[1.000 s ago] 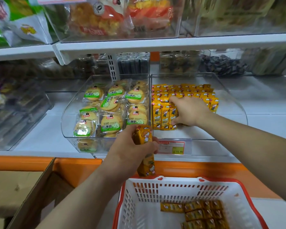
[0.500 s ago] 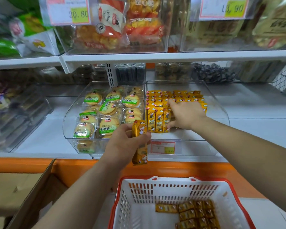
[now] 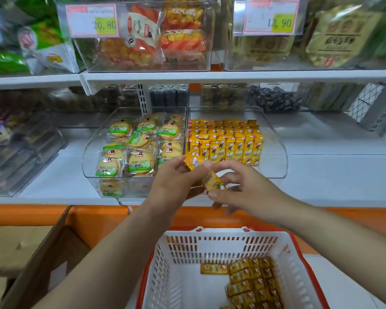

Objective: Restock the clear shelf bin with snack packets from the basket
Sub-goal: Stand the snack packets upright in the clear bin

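Holding both hands just in front of the clear shelf bin [image 3: 274, 161], I see my left hand [image 3: 176, 181] with its fingers [image 3: 204, 166] curled round a tilted yellow snack packet [image 3: 194, 162]. My right hand [image 3: 247, 192] pinches the packet's lower end between thumb and forefinger, its other fingers loosely spread. Upright rows of matching packets [image 3: 227, 141] fill the bin's back part. More loose packets [image 3: 252, 284] lie in the white basket [image 3: 210, 246] below, toward its right side.
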The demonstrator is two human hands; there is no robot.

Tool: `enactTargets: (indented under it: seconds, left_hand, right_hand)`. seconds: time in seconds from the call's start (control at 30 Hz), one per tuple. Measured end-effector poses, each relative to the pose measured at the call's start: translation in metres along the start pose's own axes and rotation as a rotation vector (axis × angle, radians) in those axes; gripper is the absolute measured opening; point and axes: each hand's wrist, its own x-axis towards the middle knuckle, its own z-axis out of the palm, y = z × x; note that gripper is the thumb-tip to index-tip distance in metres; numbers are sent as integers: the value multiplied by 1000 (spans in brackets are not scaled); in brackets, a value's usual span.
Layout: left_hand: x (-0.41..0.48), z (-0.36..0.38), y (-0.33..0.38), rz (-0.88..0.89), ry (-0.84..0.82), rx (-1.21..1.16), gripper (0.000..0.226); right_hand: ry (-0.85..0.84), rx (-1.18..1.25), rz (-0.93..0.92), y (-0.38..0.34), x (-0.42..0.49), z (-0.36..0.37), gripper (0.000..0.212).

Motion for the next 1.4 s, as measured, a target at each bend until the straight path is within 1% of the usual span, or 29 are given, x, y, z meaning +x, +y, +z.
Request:
enactTargets:
  seconds: [0.07, 0.13, 0.23, 0.3, 0.33, 0.4, 0.5, 0.57, 0.6, 0.67, 0.73, 0.8, 0.87, 0.9, 0.93, 0.97, 1.03, 1.17, 1.3, 1.4]
  left_hand:
    - [-2, 0, 1, -21, 9, -64, 24]
    - [-4, -1, 3, -25, 14, -111, 23]
    - [-6, 2, 1, 6, 7, -74, 20]
    - [-6, 4, -1, 23, -1, -56, 22]
    - [-6, 5, -2, 24, -1, -52, 26]
    - [-4, 7, -2, 38, 6, -11, 31]
    - [1, 13, 0, 89, -15, 51, 30]
    - [7, 13, 2, 150, 5, 168, 33]
    - [12, 11, 3, 186, 40, 267, 36]
    - [21, 2, 1, 241, 153, 444, 40]
    - [28, -9, -5, 268, 261, 603, 46]
    - [33, -18, -14, 220, 282, 746, 61]
    - [38, -26, -25, 112, 248, 913, 78]
    - [40, -28, -29, 65, 229, 1001, 83]
    - [42, -29, -33, 36, 210, 1072, 83]
    - [44, -29, -37, 27, 198, 1119, 79]
    - [47, -28, -41, 55, 203, 1176, 64]
    - [52, -23, -47, 99, 252, 1198, 50]
    - [53, -21, -47, 101, 258, 1175, 48]
    - [51, -21, -42, 77, 247, 1178, 50]
  right_hand:
    - [14, 78, 33, 0, -3, -3, 43]
    - [9, 160, 71, 2, -6, -9, 43]
    - [-15, 156, 93, 4, -8, -14, 40]
    - [4, 72, 96, 6, -7, -15, 39]
    - [39, -2, 85, 6, -5, -16, 43]
    - [105, -114, 26, 5, 1, -19, 48]
    - [88, -257, -104, 1, 13, -29, 48]
    - [102, -289, -160, 1, 24, -38, 38]
    - [146, -265, -165, 3, 31, -45, 34]
    - [272, -244, -150, 9, 50, -61, 33]
    - [354, -341, -128, 17, 73, -75, 32]
    - [374, -480, -84, 28, 97, -85, 32]
    - [387, -541, -35, 41, 119, -90, 33]
    - [401, -576, -17, 47, 129, -91, 34]
    - [412, -618, -7, 52, 137, -91, 34]
    - [417, -658, -3, 57, 144, -91, 34]
    - [413, -699, -7, 66, 154, -88, 33]
    - [427, -725, 6, 82, 164, -81, 31]
    - [429, -804, 31, 82, 164, -77, 35]
    - [408, -898, 66, 74, 156, -74, 48]
